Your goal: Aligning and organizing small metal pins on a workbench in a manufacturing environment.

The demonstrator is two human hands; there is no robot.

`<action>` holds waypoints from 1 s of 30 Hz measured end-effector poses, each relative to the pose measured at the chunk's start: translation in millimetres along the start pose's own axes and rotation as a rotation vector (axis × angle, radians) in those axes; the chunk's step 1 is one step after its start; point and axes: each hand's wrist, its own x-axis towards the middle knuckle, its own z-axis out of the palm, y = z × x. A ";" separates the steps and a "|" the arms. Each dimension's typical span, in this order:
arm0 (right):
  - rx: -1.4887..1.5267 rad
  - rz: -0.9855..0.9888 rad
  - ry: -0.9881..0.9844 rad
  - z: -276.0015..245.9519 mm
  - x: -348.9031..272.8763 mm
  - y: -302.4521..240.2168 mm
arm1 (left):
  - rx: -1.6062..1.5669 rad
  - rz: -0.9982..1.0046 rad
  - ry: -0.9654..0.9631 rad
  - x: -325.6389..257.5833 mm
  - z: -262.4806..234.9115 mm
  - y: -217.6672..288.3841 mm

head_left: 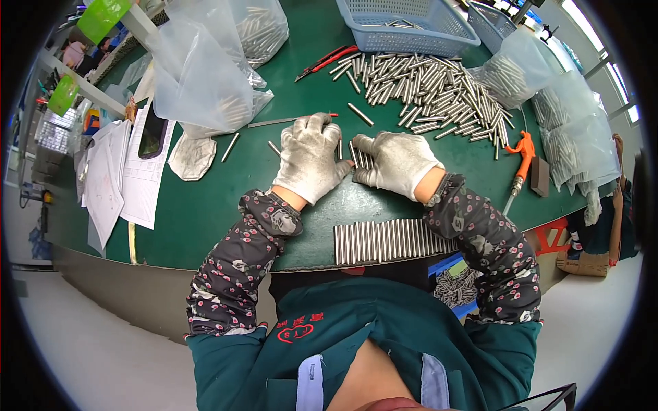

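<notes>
My left hand (310,157), in a pale work glove, rests on the green table with its fingers bent and its thumb pointing toward my right hand. My right hand (397,164), gloved too, curls its fingers around a few short metal pins (362,157) lying side by side. Another pin (339,149) lies against my left forefinger, and the thumb touches the pins' near ends. Part of this group is hidden under the gloves. One pin (274,148) pokes out left of my left hand. Closer to me lies a neat row of pins (384,242) at the table edge.
A large pin heap (432,92) spreads before a blue basket (411,31). Bags of pins (205,75) stand left, others (569,130) right. A red cutter (327,61), metal tweezers (274,122), orange air gun (522,157), papers (137,171) and phone (153,137) lie around.
</notes>
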 end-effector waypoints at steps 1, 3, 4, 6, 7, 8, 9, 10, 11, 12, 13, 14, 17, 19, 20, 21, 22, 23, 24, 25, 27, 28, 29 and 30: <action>0.013 -0.024 0.048 2.4 -1.4 2.8 | 0.003 -0.008 0.007 -0.6 1.4 -2.2; 0.015 -0.009 0.058 4.8 -5.1 7.0 | 0.006 -0.015 0.011 0.6 0.1 -1.5; 0.015 0.006 0.066 5.1 -6.3 8.4 | -0.015 -0.041 -0.041 2.5 -3.6 1.1; 0.036 0.011 0.071 0.5 -7.7 8.3 | -0.035 -0.067 -0.095 2.6 -3.6 1.7; 0.055 0.014 0.076 -1.6 -7.4 8.0 | -0.035 -0.023 -0.037 0.7 -0.2 0.0; 0.071 0.014 0.053 -3.1 -5.6 11.5 | -0.035 0.021 0.022 -0.6 1.4 -1.2; 0.068 0.017 0.031 -3.5 -4.3 16.6 | -0.036 0.022 0.020 -1.1 1.8 -1.4; 0.049 0.029 0.002 -5.1 -3.1 20.2 | -0.038 0.024 0.013 -1.6 1.9 -1.8; 0.030 0.041 -0.027 -6.1 -2.9 22.4 | -0.040 0.026 0.006 -1.9 2.0 -1.7; 0.029 0.045 -0.028 -5.8 -4.0 23.7 | -0.043 0.028 0.005 -1.6 2.2 -0.5; 0.053 0.029 -0.018 -5.5 -5.2 24.6 | -0.020 0.026 0.014 -1.2 2.0 1.1; 0.076 0.013 -0.008 -5.2 -6.3 25.7 | 0.004 0.025 0.023 -0.6 1.6 2.5; 0.093 -0.002 0.022 -0.3 -6.6 27.9 | -0.011 0.158 0.072 1.3 -4.8 -4.5; 0.125 0.012 0.023 -0.4 -5.4 31.9 | -0.040 0.266 0.009 4.2 -5.4 -7.6; 0.156 0.025 0.024 -0.1 -5.2 33.8 | -0.022 0.346 0.019 5.1 -0.1 -6.0; 0.157 0.026 0.022 1.3 -5.4 35.2 | -0.004 0.424 0.028 6.0 2.5 -3.1; 0.147 -0.001 0.056 4.7 -5.2 37.0 | 0.022 0.443 0.046 6.5 4.3 0.3; 0.137 -0.028 0.089 6.3 -5.3 37.5 | 0.021 0.443 0.044 6.5 6.0 4.5; 0.173 -0.017 0.065 5.4 -5.0 34.0 | 0.040 0.370 0.090 5.9 7.9 8.3; 0.174 -0.020 0.065 7.2 -4.6 32.5 | 0.061 0.296 0.136 4.7 9.4 9.4; 0.260 -0.020 0.103 9.5 -3.8 26.0 | 0.060 0.271 0.216 4.1 8.6 4.9; 0.169 0.059 0.046 1.5 -6.7 17.6 | 0.018 0.223 0.206 3.5 1.8 0.8; 0.172 0.054 0.043 1.2 -6.6 16.6 | -0.022 0.174 0.195 2.7 -6.8 -4.4; 0.130 -0.009 0.093 2.6 -7.5 14.3 | -0.065 0.160 0.200 0.1 -17.1 -12.7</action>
